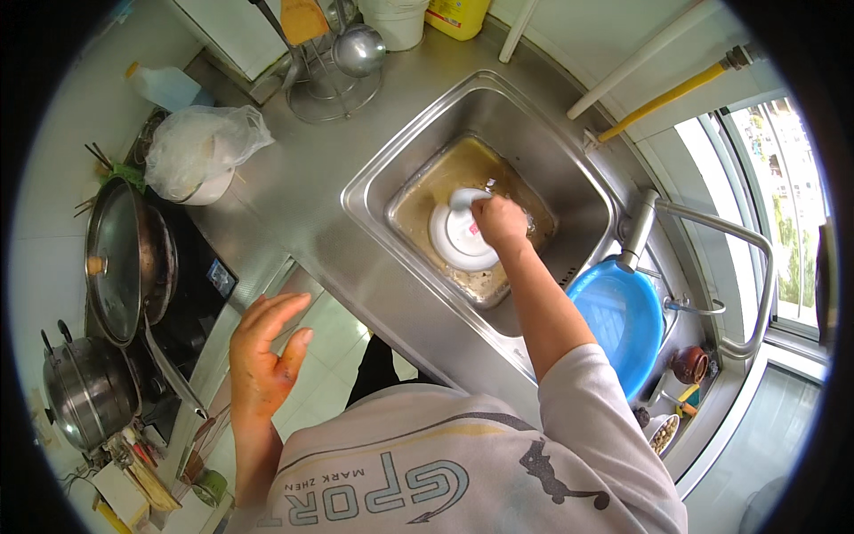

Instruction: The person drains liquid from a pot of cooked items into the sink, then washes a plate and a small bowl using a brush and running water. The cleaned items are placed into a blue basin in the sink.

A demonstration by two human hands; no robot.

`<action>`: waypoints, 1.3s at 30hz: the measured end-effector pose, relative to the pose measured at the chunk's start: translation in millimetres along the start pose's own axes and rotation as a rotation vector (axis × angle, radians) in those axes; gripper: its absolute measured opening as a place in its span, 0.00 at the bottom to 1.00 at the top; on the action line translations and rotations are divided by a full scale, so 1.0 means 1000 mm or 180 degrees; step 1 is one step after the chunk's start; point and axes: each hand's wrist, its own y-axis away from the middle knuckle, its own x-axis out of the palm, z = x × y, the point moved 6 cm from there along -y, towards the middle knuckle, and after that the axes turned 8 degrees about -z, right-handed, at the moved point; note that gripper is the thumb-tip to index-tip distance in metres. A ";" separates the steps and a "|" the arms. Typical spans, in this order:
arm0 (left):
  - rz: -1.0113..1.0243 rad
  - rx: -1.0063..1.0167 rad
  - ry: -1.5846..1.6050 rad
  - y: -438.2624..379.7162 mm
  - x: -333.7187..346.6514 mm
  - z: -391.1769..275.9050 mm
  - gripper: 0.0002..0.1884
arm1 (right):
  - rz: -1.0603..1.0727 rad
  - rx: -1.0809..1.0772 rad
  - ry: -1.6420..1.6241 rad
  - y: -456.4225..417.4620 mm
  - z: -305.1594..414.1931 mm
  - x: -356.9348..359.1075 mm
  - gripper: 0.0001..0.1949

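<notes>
My right hand (502,220) reaches down into the stainless steel sink (567,157), its fingers closed around a small whitish, partly see-through item (467,198) that I cannot name exactly. Right below it lies a round white dish (460,250) with a small red mark, in shallow brownish water (434,173) with bits floating in it. Away from the sink, my left hand (270,354) is raised over the floor near the counter's edge, palm inward, fingers apart and holding nothing.
A blue plastic basin (614,314) stands right of the sink under the faucet (640,230). A lidded pan (120,260) and a steel pot (90,394) are at the left. Behind are a utensil rack (333,93) and a bowl (210,187) with a plastic bag (200,143).
</notes>
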 end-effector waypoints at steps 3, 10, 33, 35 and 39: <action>0.0069 0.0188 -0.0185 -0.008 0.005 -0.014 0.18 | 0.1156 -0.0394 0.0500 0.019 -0.010 0.030 0.17; 0.0029 0.0115 0.0028 -0.009 0.004 -0.009 0.18 | 0.0083 0.0585 0.0587 0.043 -0.087 -0.021 0.15; 0.0037 0.0548 -0.0108 -0.001 -0.005 -0.037 0.18 | -0.1259 0.0715 -0.0065 0.068 -0.123 -0.110 0.21; -0.0101 0.0415 -0.0026 0.006 -0.014 -0.028 0.18 | -0.1175 0.0957 -0.1463 0.060 -0.125 -0.108 0.21; 0.0040 0.0435 -0.0171 0.009 -0.017 -0.027 0.19 | -0.1186 0.1442 -0.3139 0.060 -0.082 -0.132 0.19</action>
